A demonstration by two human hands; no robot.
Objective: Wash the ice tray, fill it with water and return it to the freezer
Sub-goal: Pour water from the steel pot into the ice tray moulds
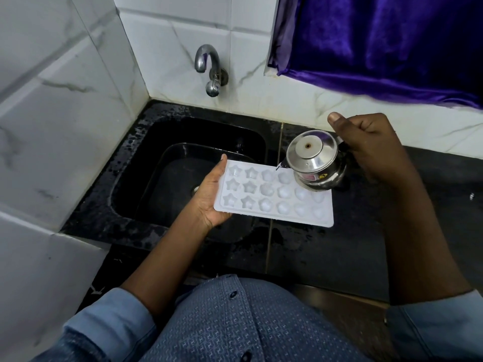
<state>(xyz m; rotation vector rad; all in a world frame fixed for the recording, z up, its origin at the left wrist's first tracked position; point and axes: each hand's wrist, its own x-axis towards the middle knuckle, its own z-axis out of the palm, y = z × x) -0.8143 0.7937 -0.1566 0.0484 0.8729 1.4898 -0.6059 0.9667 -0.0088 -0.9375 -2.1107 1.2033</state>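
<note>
- Left hand (211,197) holds the ice tray (274,202) by its left short end: thumb along the rim, fingers hidden underneath.
- Right hand (366,147) is wrapped round the handle of a steel kettle (313,158), thumb sticking up. The kettle is tipped toward the tray.
- Tray position: roughly level, left half over the black sink (146,158), right half over the countertop (366,244). Can't tell if the far end rests on the counter or floats.
- Step, as I read it: filling. The spout (281,166) sits right at the tray's back row, about mid-length.
- To do it well:
  - keep the tray flat; a one-ended hold lets the free end sag and spill
  - pour thin and slow, with the spout close over one cell at a time
  - work row by row and stop short of each rim so it survives the carry to the freezer
  - do any overflow over the sink side, not the counter
- Containers:
  - tray: three rows, star cells in the two left columns, round cells in the rest. Some glint in the star cells; I can't tell the water level in any cell.
  - kettle: lid on, contents hidden. No clear stream visible at the spout.
  - sink: wet, with droplets on the rim; nothing in the basin that I can make out.
- Tap (209,66) on the tiled wall shows no flow.
- Risk: the thin tray may flex once loaded. A second hand under it before moving would be my call.
</note>
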